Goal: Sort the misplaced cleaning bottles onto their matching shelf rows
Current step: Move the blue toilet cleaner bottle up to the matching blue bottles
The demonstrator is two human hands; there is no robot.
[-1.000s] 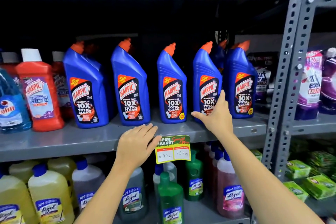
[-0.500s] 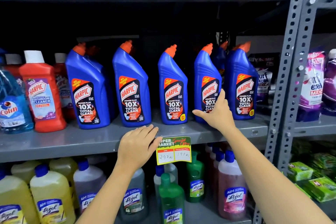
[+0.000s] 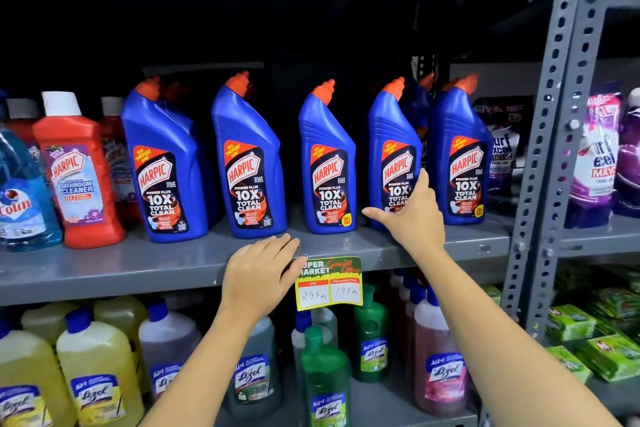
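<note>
Several blue Harpic bottles with orange caps stand in a row on the middle grey shelf (image 3: 104, 263). My right hand (image 3: 412, 215) wraps the lower front of the fourth blue Harpic bottle (image 3: 391, 139), thumb on its left side and fingers over its label. My left hand (image 3: 259, 270) lies flat on the shelf's front edge, fingers apart, holding nothing, just left of the yellow price tag (image 3: 329, 282). Red Harpic bathroom cleaner bottles (image 3: 74, 163) and a blue Colin bottle (image 3: 20, 191) stand at the left end of the same row.
Lizol bottles in yellow (image 3: 93, 371), grey, green (image 3: 323, 371) and pink (image 3: 440, 360) fill the shelf below. Green pouches line the top shelf. A perforated grey upright (image 3: 550, 149) separates a right bay with purple Surf Excel pouches (image 3: 595, 156) and green packs (image 3: 606, 350).
My right hand has shifted slightly up the fourth blue Harpic bottle and closed further around it. The left hand has stayed on the shelf edge.
</note>
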